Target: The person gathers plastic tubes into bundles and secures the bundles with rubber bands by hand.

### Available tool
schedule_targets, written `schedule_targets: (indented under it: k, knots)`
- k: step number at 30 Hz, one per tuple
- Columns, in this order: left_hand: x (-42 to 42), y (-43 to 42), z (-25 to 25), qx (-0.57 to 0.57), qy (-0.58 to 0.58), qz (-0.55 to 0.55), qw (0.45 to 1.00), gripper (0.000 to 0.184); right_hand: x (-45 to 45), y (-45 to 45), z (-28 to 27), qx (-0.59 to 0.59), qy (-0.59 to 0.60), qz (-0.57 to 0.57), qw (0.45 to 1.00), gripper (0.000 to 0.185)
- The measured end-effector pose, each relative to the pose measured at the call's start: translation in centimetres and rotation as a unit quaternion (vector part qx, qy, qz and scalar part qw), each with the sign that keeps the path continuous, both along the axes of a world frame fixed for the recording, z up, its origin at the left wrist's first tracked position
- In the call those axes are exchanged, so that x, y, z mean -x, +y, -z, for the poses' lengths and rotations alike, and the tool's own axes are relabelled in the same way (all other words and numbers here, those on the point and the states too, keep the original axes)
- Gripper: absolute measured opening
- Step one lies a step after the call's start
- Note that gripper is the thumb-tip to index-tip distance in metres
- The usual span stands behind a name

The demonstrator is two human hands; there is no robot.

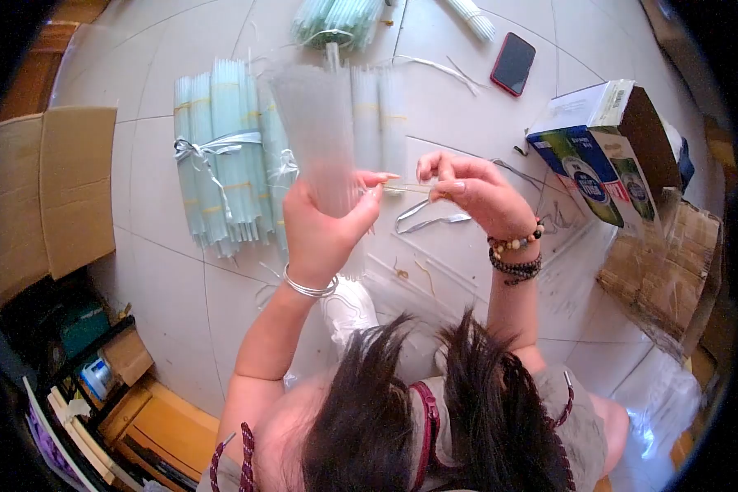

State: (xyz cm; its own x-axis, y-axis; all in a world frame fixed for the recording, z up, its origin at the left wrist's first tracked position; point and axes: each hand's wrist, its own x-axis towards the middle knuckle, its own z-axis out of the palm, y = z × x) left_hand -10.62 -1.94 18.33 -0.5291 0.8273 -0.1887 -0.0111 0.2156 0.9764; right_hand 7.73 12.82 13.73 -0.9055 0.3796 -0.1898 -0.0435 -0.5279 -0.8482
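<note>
My left hand (pixel 324 225) is wrapped round a bundle of thin clear plastic tubes (pixel 313 115), held upright and blurred at the top. Between the two hands a thin yellowish rubber band (pixel 410 189) is stretched. My right hand (pixel 484 197) pinches its far end, and the near end meets the left fingertips by the bundle. Behind the left hand lie banded tube bundles (pixel 221 156), several of them tied together with a silvery ribbon (pixel 221 144). More banded tubes (pixel 379 115) lie just right of the held bundle, partly covered by it.
Loose rubber bands (pixel 425 275) and silvery ribbon strips (pixel 435 220) are scattered on the tiled floor. A phone (pixel 513 63) lies at the upper right, above a printed carton (pixel 594 156). Another tied tube bundle (pixel 336 20) is at the top. Cardboard (pixel 53 193) stands left.
</note>
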Motion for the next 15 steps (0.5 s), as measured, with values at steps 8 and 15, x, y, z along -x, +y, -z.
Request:
schedule_targets:
  k: [8,15]
  knots:
    - [-0.3,-0.2,2.1,0.043,0.087,0.007,0.995,0.005,0.8,-0.2,3.5,0.350,0.308,-0.015,0.885,0.035]
    - [1.3,-0.6,0.4,0.050,-0.028,0.055,0.997,0.004,0.3,-0.9,0.0,0.328,0.290,0.074,0.896,0.066]
